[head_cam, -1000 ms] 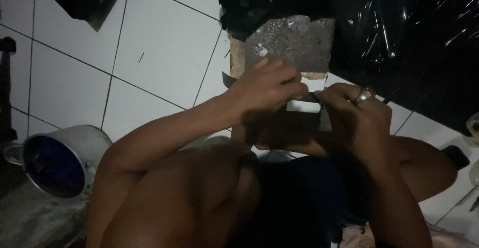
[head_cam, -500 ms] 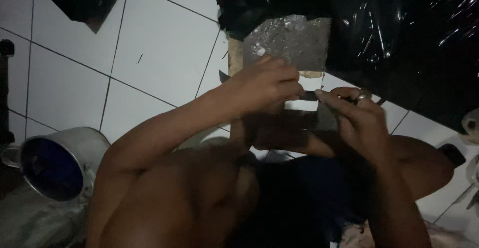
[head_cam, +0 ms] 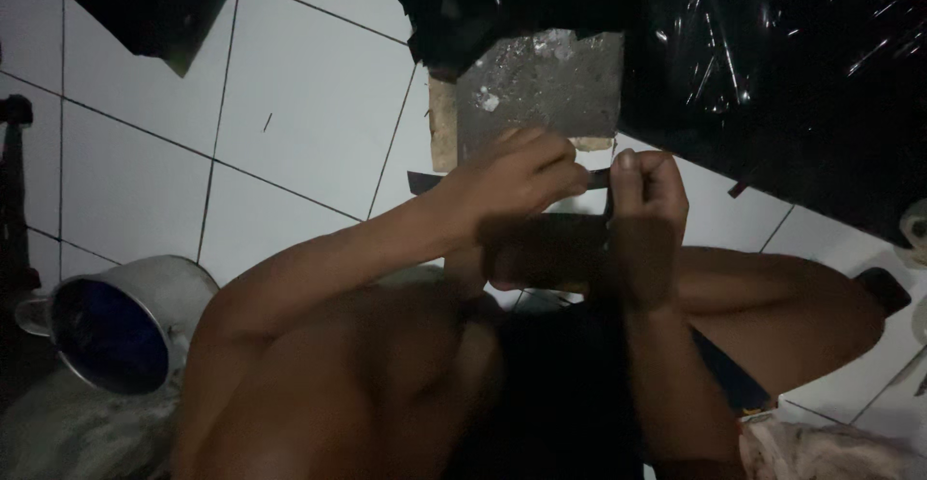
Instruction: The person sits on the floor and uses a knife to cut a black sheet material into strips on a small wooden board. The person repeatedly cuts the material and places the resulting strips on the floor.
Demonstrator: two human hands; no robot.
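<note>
- From my remote seat I see the left hand and the right hand raised close together above the lap, over a white tiled floor.
- A thin dark strip runs between the hands; its far end pokes out left of the left hand, near the slab.
- Left fingers are pinched together on the strip. Right fingers are curled tight, clamped on its other end.
- Below the hands sits a dark flat piece, just under the strip; the light is poor, so I can only guess it is joined to the strip.
- Behind the hands lies a grey slab on a pale board, with crinkled black plastic sheet beyond.
- A metal pot with a blue inside rests on its side at the left, well apart from the hands.
- Risk, as I judge it: the strip is narrow and held only at the fingertips, so an uneven pull could slip it free or tear it.
- The dim light could also hide a misalignment between strip and dark piece.
</note>
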